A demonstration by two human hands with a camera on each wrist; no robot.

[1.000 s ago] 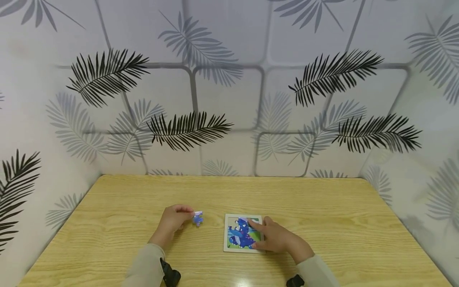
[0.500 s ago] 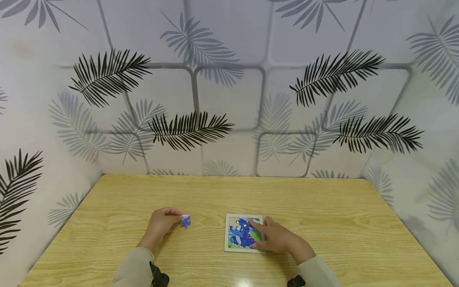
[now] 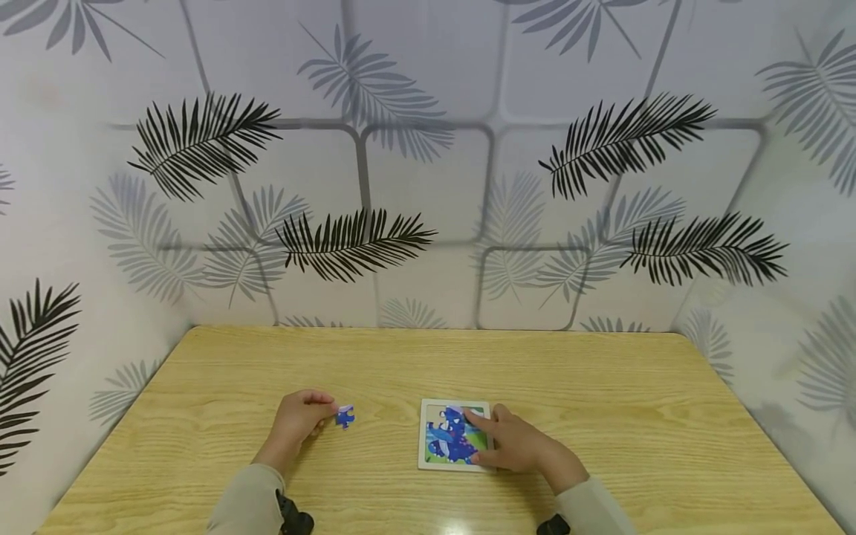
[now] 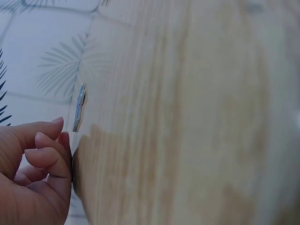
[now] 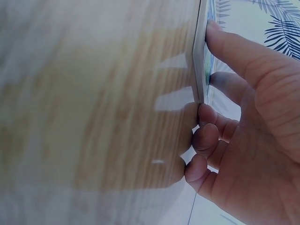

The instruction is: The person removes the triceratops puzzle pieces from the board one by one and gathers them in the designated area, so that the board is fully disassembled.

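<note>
In the head view, my left hand holds a small blue-and-white puzzle piece by its left edge, close over the table. The left wrist view shows the piece nearly edge-on at the fingertips, the other fingers curled. To the right lies a square puzzle board with a pale frame and a blue cartoon picture, a bare patch at its upper left. My right hand rests on its right side, thumb and forefinger spread over the picture. Its remaining fingers bend against the tabletop beside the frame edge.
Everything lies on a light wood table. Behind it stands a pale wall printed with leaves and grey lines, which meets the table's back edge. A black strap device sits at the left wrist.
My left hand has moved left, away from the board, carrying the puzzle piece, then dipped slightly over the last half second. The right hand and the board stay where they were.
</note>
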